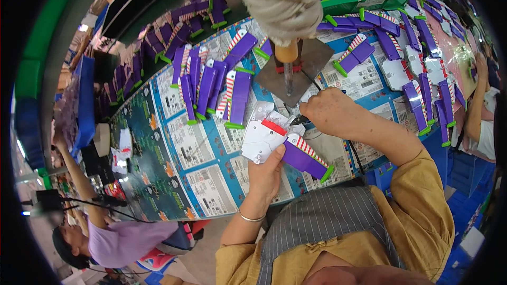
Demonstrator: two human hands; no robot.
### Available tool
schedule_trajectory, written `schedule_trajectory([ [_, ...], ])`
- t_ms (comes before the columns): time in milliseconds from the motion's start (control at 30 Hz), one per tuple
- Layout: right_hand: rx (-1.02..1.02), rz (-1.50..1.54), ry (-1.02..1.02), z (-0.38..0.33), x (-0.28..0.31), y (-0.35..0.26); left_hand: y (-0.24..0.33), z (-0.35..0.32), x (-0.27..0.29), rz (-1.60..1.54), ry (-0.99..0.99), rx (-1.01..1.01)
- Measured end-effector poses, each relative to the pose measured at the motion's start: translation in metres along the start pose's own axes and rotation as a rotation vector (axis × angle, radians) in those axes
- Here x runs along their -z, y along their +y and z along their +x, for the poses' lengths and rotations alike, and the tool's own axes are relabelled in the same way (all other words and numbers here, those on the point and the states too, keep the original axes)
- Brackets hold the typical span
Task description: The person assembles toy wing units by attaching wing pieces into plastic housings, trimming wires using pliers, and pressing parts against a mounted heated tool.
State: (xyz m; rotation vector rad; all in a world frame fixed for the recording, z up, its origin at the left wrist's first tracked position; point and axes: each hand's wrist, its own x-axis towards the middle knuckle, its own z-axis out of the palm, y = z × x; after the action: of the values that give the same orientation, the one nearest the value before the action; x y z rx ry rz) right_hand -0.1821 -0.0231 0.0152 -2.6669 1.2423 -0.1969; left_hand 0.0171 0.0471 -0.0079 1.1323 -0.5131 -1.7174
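Note:
My left hand (pixel 265 175) is closed on a white plastic toy body (pixel 259 141), its thumb near the body's red strip. A purple wing (pixel 304 159) with a red-and-white striped edge and a green tip sticks out from the body's right side. My right hand (pixel 331 113) is closed round a small dark-handled tool (pixel 299 120). The tool's end meets the clear and white parts at the body's top edge; its exact kind is hard to make out. Just above stands a metal rod (pixel 288 79) with a wooden handle wrapped in pale cloth (pixel 280 8), over a dark metal plate (pixel 311 55).
Loose purple wings (pixel 206 87) lie in a pile left of the rod. More wings and white bodies (pixel 397 74) spread to the right, by a green bin (pixel 369 1). Printed sheets (pixel 214 192) cover the table. Co-workers sit at left (pixel 127 240) and far right (pixel 479 121).

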Motion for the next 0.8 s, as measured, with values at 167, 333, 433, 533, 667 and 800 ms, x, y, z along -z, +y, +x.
schedule_trajectory([
  [167, -0.159, -0.029, 0.004, 0.01, 0.009, 0.01, 0.012, 0.022, -0.015, -0.116, -0.016, 0.09],
  [333, -0.267, 0.023, -0.139, 0.018, 0.013, 0.025, 0.018, 0.035, -0.028, -0.096, -0.019, 0.061],
  [433, -0.261, 0.056, -0.146, 0.018, 0.012, 0.035, 0.016, 0.036, -0.035, -0.072, -0.009, 0.042],
  [533, -0.252, 0.085, -0.172, 0.018, 0.013, 0.037, 0.017, 0.035, -0.04, -0.044, -0.005, 0.015],
  [667, -0.241, 0.098, -0.15, 0.018, 0.011, 0.037, 0.019, 0.034, -0.041, -0.049, 0.007, -0.006],
  [800, -0.231, 0.12, -0.155, 0.019, 0.009, 0.038, 0.018, 0.031, -0.043, -0.056, 0.025, -0.022],
])
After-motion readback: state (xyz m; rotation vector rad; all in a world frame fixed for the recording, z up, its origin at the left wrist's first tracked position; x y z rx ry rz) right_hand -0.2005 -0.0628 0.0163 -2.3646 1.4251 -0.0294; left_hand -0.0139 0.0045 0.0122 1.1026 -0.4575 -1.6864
